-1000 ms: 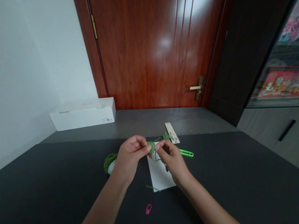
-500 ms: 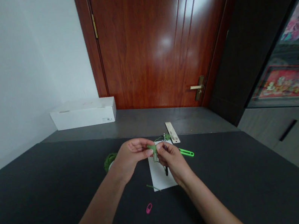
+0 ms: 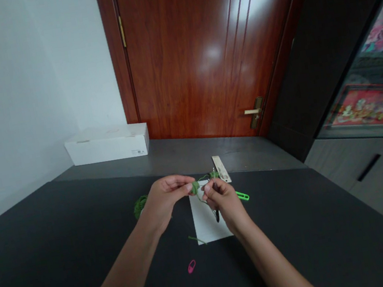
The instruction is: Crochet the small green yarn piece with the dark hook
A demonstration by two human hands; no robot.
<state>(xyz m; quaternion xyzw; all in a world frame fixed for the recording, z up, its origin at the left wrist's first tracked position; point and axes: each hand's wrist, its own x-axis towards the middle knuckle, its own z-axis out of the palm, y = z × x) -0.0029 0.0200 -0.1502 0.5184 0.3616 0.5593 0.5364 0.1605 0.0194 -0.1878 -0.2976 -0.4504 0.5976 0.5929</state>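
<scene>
The dark table (image 3: 86, 259) adjoins a grey ledge (image 3: 179, 155), with a red-brown door (image 3: 186, 66) behind, a pale wall (image 3: 3, 96) at left and a cabinet (image 3: 353, 190) at right. A white box (image 3: 107, 147) rests on the ledge. Paper (image 3: 206, 229) lies beneath the hands; a pink clip (image 3: 191, 266) lies nearer the person. The left hand (image 3: 164, 202) is partly closed, thumb and fingers pinching the green piece (image 3: 195, 188) (stitch detail too small to read) over the paper's far left corner. The right hand (image 3: 225, 201) is curled around a slim tool (image 3: 217, 216), dark handle downward, just beside the piece.
</scene>
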